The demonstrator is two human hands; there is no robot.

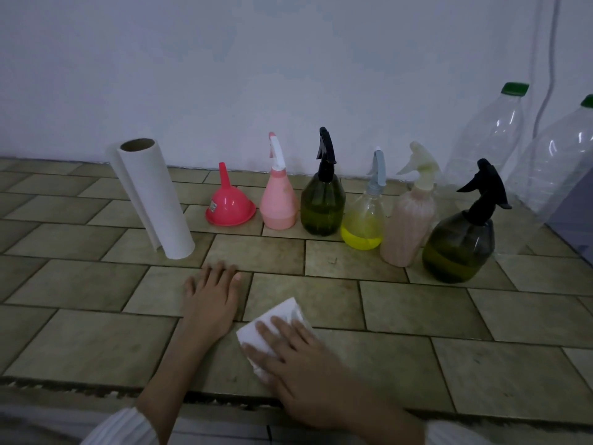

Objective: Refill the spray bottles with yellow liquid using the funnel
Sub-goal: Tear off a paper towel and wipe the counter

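Note:
A red funnel (229, 207) sits mouth-down on the tiled counter (417, 309). To its right stand several spray bottles in a row: a pink one (278, 200), a dark green one (322, 203), a clear one (364, 223) with yellow liquid at its bottom, a pale ribbed pink one (407, 223) and a large dark green one (459, 248). My left hand (211, 300) rests flat on the counter, fingers straight. My right hand (305, 364) presses a folded white paper towel (276, 326) flat onto the tiles near the front edge.
A paper towel roll (154, 197) stands left of the funnel. Two large, clear plastic bottles (491, 136) with green caps stand at the back right against the wall. The counter's front edge (96, 385) runs just below my hands.

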